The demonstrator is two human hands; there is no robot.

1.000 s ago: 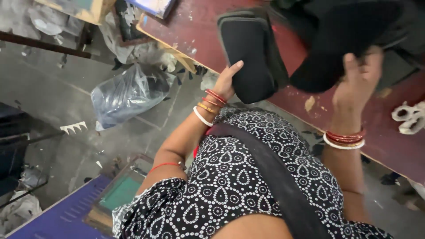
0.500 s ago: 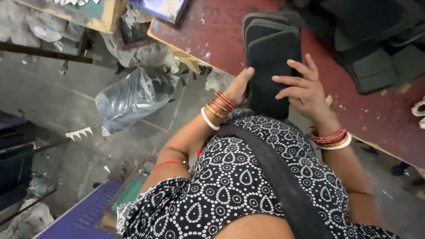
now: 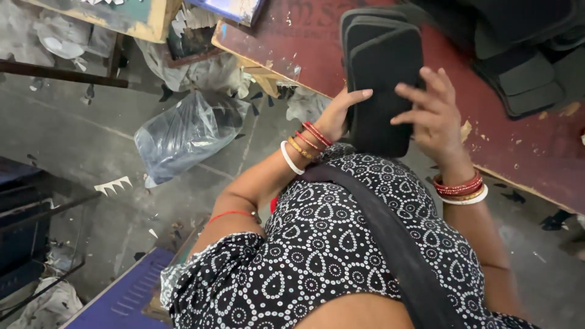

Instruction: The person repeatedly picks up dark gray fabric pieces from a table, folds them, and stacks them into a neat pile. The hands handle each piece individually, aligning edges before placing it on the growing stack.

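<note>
A: What is held at the edge of the red table (image 3: 518,164)?

B: A stack of flat black foam pads (image 3: 382,79) is held there, each with rounded corners. The stack is stood on its long axis and leaned toward the body, its lower end just over the table's edge, against the black-and-white patterned garment (image 3: 329,256).

A: How is the stack gripped?

B: It is clamped between the two hands. The left hand (image 3: 338,116) is pressed against the stack's left side, with the thumb laid across the front face of the nearest pad. The right hand (image 3: 434,119) is laid on the right side, with the fingers spread and curled over the front face. The fingers of both hands are closed onto the pads.

A: What is worn on the arms?

B: Red and white bangles (image 3: 303,145) are seen on the left wrist, and a similar set is seen on the right wrist. A thin red thread (image 3: 228,214) is tied higher up the left arm.

A: What else is seen about the table?

B: More black foam pieces (image 3: 527,91) are piled on the far right of the table, apart from the held stack. A clear plastic bag (image 3: 186,131) with dark contents is seen on the grey floor (image 3: 73,146) to the left, well apart from the hands. A dark strap (image 3: 390,244) is laid diagonally across the garment.
</note>
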